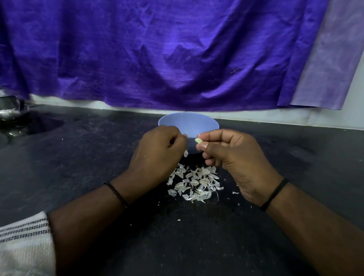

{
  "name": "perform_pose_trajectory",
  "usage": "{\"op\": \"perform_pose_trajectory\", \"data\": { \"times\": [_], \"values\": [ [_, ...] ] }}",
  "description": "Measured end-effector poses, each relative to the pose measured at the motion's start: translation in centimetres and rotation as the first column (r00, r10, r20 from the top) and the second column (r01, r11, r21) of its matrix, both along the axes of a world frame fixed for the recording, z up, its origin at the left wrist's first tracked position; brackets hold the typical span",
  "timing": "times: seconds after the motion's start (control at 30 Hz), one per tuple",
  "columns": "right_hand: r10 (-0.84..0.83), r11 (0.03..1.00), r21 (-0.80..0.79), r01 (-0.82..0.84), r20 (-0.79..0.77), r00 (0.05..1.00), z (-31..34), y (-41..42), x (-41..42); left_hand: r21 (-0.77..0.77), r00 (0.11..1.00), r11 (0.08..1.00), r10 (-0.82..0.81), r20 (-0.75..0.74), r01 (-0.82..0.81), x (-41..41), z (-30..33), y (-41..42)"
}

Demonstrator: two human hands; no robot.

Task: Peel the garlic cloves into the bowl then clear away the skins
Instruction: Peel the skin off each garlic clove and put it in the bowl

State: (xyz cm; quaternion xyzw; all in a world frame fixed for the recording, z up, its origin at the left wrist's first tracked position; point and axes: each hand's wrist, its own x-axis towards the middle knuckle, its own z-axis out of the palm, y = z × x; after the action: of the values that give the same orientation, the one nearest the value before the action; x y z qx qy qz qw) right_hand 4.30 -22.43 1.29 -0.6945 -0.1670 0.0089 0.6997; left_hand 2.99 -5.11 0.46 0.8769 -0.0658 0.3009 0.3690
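Head view finds us mid-peel, with the clearing step not yet begun. Our right hand point(229, 160) is curled nearly closed, thumb and forefinger pinching a small pale garlic clove point(198, 141) at its tip; the clove shows a smooth, yellowish-white face, so we judge it largely bare, though its far side is hidden. Our left hand point(156, 151) is likewise closed into a loose fist, and a thin flake of skin point(185, 153) hangs from its fingertips, just beside the right hand's thumb.

The blue bowl point(188, 123) stands directly beyond both hands, partly covered by them; we cannot tell what it contains. A heap of papery white skins point(195, 183) lies on the dark counter point(190, 246) below and between the wrists, with stray flecks scattered nearer to us.

Next, in our judgement: let the flake drop onto the heap, check the clove for remnants, then carry it forward over the rim and release. The clove is small and slick; a light pinch suffices.
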Motion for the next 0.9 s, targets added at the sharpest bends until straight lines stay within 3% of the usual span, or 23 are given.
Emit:
{"op": "perform_pose_trajectory", "data": {
  "times": [0.1,0.2,0.3,0.43,0.67,0.9],
  "values": [
    [-0.023,1.000,-0.013,0.023,0.035,0.999,-0.11,-0.06,0.15,-0.012,0.999,1.000,-0.021,0.027,0.022,-0.24,0.07,-0.10],
    [-0.049,0.999,-0.019,0.051,0.067,0.997,-0.06,-0.08,0.12,-0.125,0.991,0.983,-0.130,0.041,0.135,-0.43,0.13,-0.24],
    [-0.081,0.997,-0.010,0.082,0.071,0.994,0.02,-0.05,0.12,-0.127,0.975,0.967,-0.213,0.066,0.220,-0.51,0.06,-0.33],
    [-0.101,0.995,-0.003,0.102,0.065,0.993,0.12,0.09,0.15,-0.129,0.970,0.962,-0.235,0.059,0.241,-0.64,-0.05,-0.47],
    [-0.070,0.997,0.027,0.068,0.101,0.992,-0.06,0.24,-0.17,-0.265,0.972,0.936,-0.234,0.029,0.233,-0.67,-0.10,-0.57],
    [-0.119,0.992,0.051,0.115,0.093,0.989,-0.30,0.46,-0.10,-0.116,0.977,0.971,-0.200,0.077,0.208,-0.82,-0.31,-0.70]
  ]
}}
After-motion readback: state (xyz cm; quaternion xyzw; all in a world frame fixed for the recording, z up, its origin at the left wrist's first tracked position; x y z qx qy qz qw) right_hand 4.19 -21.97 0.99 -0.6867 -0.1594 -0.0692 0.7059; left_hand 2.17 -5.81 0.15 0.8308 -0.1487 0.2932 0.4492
